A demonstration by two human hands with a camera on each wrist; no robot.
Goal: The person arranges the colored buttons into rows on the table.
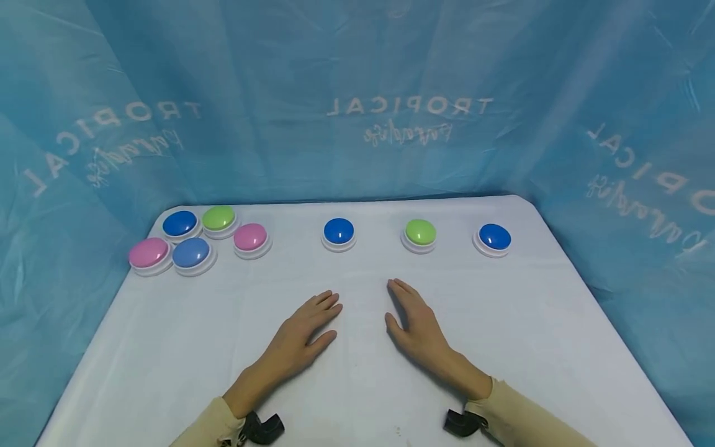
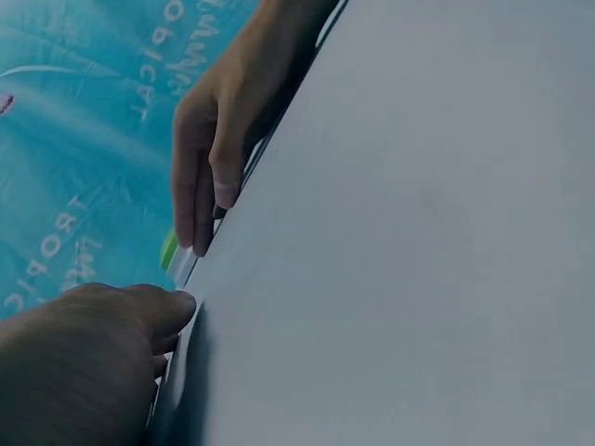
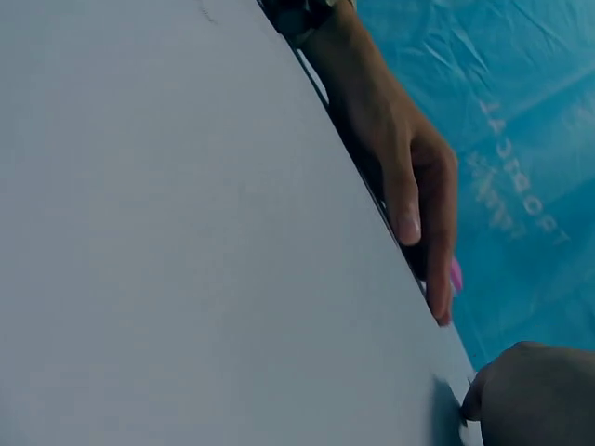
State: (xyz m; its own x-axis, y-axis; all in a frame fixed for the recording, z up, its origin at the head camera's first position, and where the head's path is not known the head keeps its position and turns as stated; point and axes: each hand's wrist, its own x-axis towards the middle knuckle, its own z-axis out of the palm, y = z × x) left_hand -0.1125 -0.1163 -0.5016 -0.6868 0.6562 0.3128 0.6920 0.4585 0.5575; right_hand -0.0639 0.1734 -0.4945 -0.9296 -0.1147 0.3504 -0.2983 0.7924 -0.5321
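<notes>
My left hand (image 1: 304,332) rests on the white table with its fingers fairly straight and holds nothing. Across from it my right hand (image 1: 416,326) lies on the cloth the same way, fingers extended, also holding nothing. Beyond the hands stand three round push buttons on white bases: a blue button (image 1: 338,231), a green button (image 1: 420,233) and another blue button (image 1: 494,237) at the right. Nearest the left hand among the left group is a pink button (image 1: 251,238). Both wrist views show the two hands low over the table surface.
At the table's far left sit a dark blue button (image 1: 179,223), a green button (image 1: 218,218), a pink button (image 1: 148,253) and a lighter blue button (image 1: 192,252), close together. A blue curtain (image 1: 279,124) with mirrored lettering surrounds the white table (image 1: 530,323).
</notes>
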